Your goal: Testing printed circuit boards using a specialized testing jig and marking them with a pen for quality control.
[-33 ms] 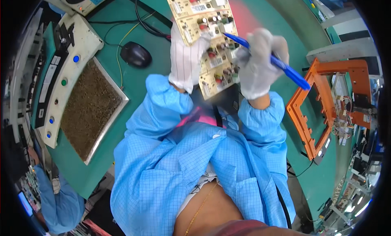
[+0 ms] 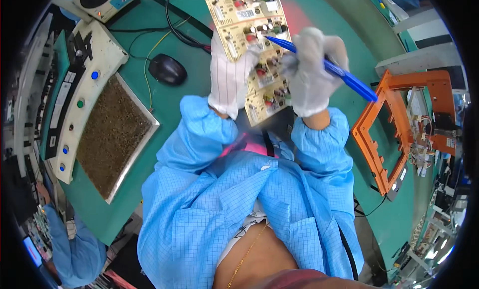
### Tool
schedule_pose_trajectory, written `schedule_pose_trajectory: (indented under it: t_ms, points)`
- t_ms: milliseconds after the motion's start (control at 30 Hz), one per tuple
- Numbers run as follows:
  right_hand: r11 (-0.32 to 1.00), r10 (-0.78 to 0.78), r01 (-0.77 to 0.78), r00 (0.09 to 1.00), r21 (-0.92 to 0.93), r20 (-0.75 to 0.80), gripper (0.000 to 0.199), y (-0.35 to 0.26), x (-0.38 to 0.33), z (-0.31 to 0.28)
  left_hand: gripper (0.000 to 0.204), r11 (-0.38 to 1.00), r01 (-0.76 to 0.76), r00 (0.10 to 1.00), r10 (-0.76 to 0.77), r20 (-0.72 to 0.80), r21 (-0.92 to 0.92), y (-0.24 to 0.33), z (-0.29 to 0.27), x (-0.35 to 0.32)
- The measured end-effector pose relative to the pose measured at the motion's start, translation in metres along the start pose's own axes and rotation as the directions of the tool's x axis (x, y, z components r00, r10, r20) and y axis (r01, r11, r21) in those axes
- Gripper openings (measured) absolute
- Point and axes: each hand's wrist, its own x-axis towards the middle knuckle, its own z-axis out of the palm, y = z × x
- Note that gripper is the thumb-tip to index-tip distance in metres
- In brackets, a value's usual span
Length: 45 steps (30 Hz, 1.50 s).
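My left hand (image 2: 230, 72), in a white striped glove, is closed on a tan circuit board panel (image 2: 224, 17), several joined boards with capacitors and other small parts. The panel is tilted, its upper end away from me. My right hand (image 2: 317, 72), also gloved in white, grips a blue pen (image 2: 344, 75) between its fingers. The pen's tip points left over the panel, close to the components of the second board from the top. Whether the tip touches the board, I cannot tell. The right fingers hide part of the panel's right edge.
On the green table (image 2: 194, 34) lie a black mouse (image 2: 168, 69) and cables to the left. Beyond them stands a white machine with coloured buttons (image 2: 96, 75) beside a brown-surfaced tray (image 2: 112, 134). An orange frame fixture (image 2: 366, 134) is at right. Another person's blue sleeve (image 2: 82, 254) shows lower left.
My right hand and the pen have shifted slightly up and left, bringing the tip farther over the panel. The panel and my left hand sit a little lower in the view.
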Motion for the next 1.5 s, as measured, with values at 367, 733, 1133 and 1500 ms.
schedule_pose_trajectory:
  t_ms: [367,733,1133,1500]
  points:
    - [0.670,-0.487,0.609,0.792,-0.425,0.368,0.013,-0.005,0.011,0.005,0.053,1.000,-0.020,0.989,0.017,0.144,0.017,0.013,0.004,-0.012]
    - [0.900,-0.194,0.100,0.964,-0.425,-0.184,0.028,-0.118,-0.074,-0.192,0.069,0.831,-0.556,0.627,0.435,0.646,-0.020,0.028,0.107,-0.028]
    - [-0.345,-0.160,0.526,0.783,-0.778,0.601,0.038,-0.117,-0.085,-0.313,0.087,0.639,-0.769,0.371,0.423,0.827,0.018,-0.005,0.203,-0.063]
    - [0.245,0.021,0.405,0.906,-0.881,0.422,0.038,-0.110,-0.083,-0.337,0.068,0.326,-0.945,0.067,0.223,0.973,-0.009,-0.001,0.211,-0.060]
